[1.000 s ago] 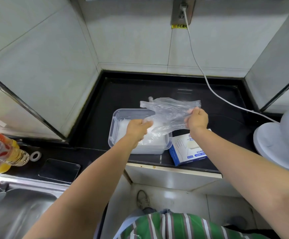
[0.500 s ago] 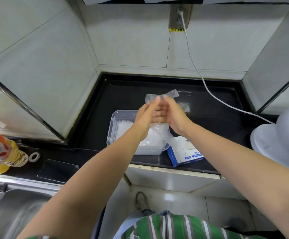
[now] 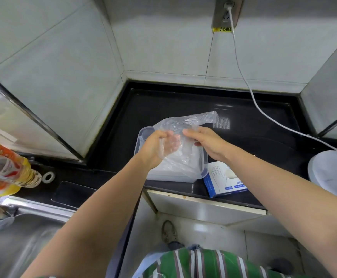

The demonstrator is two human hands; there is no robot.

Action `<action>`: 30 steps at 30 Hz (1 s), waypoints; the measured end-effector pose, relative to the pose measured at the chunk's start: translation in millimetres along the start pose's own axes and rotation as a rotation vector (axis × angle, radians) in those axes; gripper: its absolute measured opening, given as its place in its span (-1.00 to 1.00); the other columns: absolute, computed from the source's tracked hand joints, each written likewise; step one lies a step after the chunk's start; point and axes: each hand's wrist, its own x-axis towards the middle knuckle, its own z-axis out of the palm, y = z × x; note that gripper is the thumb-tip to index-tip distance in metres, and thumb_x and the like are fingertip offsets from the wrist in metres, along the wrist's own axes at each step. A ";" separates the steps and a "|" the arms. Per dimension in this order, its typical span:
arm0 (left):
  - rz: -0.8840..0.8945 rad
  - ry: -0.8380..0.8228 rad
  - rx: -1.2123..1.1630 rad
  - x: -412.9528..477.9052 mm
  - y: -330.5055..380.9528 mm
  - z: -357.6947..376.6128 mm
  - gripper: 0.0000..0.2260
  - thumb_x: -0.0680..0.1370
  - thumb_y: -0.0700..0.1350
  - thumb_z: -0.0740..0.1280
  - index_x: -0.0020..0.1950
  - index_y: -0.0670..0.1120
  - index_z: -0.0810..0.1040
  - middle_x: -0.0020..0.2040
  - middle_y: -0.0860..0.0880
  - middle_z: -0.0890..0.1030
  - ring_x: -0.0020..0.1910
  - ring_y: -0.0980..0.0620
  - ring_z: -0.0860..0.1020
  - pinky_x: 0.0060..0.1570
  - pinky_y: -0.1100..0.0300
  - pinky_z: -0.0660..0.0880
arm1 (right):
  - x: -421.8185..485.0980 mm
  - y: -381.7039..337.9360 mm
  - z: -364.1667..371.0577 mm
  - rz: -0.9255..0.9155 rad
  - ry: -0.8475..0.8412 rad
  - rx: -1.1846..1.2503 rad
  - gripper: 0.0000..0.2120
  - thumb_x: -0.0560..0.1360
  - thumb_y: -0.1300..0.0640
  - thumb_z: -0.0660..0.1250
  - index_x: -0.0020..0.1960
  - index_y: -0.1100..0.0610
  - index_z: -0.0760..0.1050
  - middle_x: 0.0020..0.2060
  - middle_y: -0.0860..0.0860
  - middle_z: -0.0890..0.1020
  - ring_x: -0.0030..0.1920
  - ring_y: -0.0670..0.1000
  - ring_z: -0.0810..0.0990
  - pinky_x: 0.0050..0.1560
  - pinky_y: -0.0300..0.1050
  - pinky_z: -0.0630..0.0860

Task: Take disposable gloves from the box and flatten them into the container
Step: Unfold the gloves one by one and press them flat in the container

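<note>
While I hold this clear glove (image 3: 185,122) in the air above the container (image 3: 204,163), the job is somewhere in its middle, as I judge it. My left hand (image 3: 157,146) has its fingers (image 3: 166,135) curled into the film and grips it. My right hand (image 3: 208,143) pinches the glove's edge from the other side. The glove is crumpled, one end sticking out away from me and the rest hanging toward the container. That container stands on the black desk (image 3: 163,105) and already holds a whitish layer of gloves (image 3: 197,157) laid flat. The box (image 3: 226,182) lies just beside its right wall, white showing in its opening, so I reckon more remain. This glove is not yet spread or pressed down.
</note>
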 end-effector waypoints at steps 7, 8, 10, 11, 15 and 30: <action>0.060 0.070 0.218 10.5 6.3 -6.0 -0.91 0.57 -0.03 0.36 -0.06 -0.01 0.63 -0.10 0.01 0.68 -0.04 -0.03 0.66 -0.07 0.10 0.60 | 17.7 -5.6 -1.5 -0.027 0.075 -0.111 -0.75 0.49 0.16 0.46 -0.02 0.36 0.55 -0.26 0.12 0.62 -0.27 0.05 0.60 -0.27 -0.14 0.55; 0.055 0.203 0.234 15.8 5.2 -5.7 -0.93 0.56 -0.11 0.38 -0.13 -0.02 0.60 -0.17 0.01 0.65 -0.16 -0.02 0.64 -0.09 0.10 0.59 | 19.7 -4.4 -1.1 -0.010 0.087 -0.156 -0.76 0.49 0.15 0.47 -0.08 0.33 0.53 -0.32 0.11 0.57 -0.35 0.03 0.54 -0.37 -0.17 0.49; 0.035 0.434 0.359 26.1 -0.7 -9.7 -0.86 0.56 -0.17 0.31 -0.20 -0.06 0.52 -0.25 -0.01 0.57 -0.40 0.04 0.53 -0.23 0.14 0.52 | 24.3 0.8 -2.2 0.027 0.132 -0.239 -0.81 0.49 0.12 0.47 -0.15 0.21 0.53 -0.38 0.09 0.52 -0.47 -0.03 0.44 -0.49 -0.21 0.40; 0.050 0.495 0.465 31.2 -3.5 -12.8 -0.84 0.57 -0.16 0.27 -0.22 -0.08 0.49 -0.28 -0.02 0.53 -0.46 0.05 0.47 -0.32 0.17 0.47 | 26.6 4.4 -3.4 0.051 0.157 -0.258 -0.82 0.49 0.11 0.47 -0.12 0.21 0.54 -0.38 0.10 0.53 -0.50 -0.04 0.42 -0.51 -0.22 0.37; 0.123 0.571 0.967 44.5 -13.9 -28.2 -0.77 0.65 -0.06 0.16 0.06 -0.18 0.53 -0.28 -0.07 0.51 -0.33 -0.01 0.55 -0.28 0.06 0.57 | 33.8 17.3 -8.9 0.102 0.346 -0.349 -0.83 0.49 0.16 0.45 -0.15 0.17 0.47 -0.41 0.03 0.56 -0.54 -0.11 0.49 -0.50 -0.29 0.42; 0.494 0.627 1.504 62.8 -28.0 -28.1 -0.52 0.48 -0.28 0.40 0.37 -0.13 0.36 0.27 -0.14 0.43 0.15 -0.06 0.49 0.08 0.21 0.50 | 60.2 48.0 35.7 0.021 0.013 -0.792 -0.56 0.51 0.22 0.42 0.37 0.12 0.45 0.17 0.06 0.53 0.06 0.03 0.55 0.15 -0.16 0.49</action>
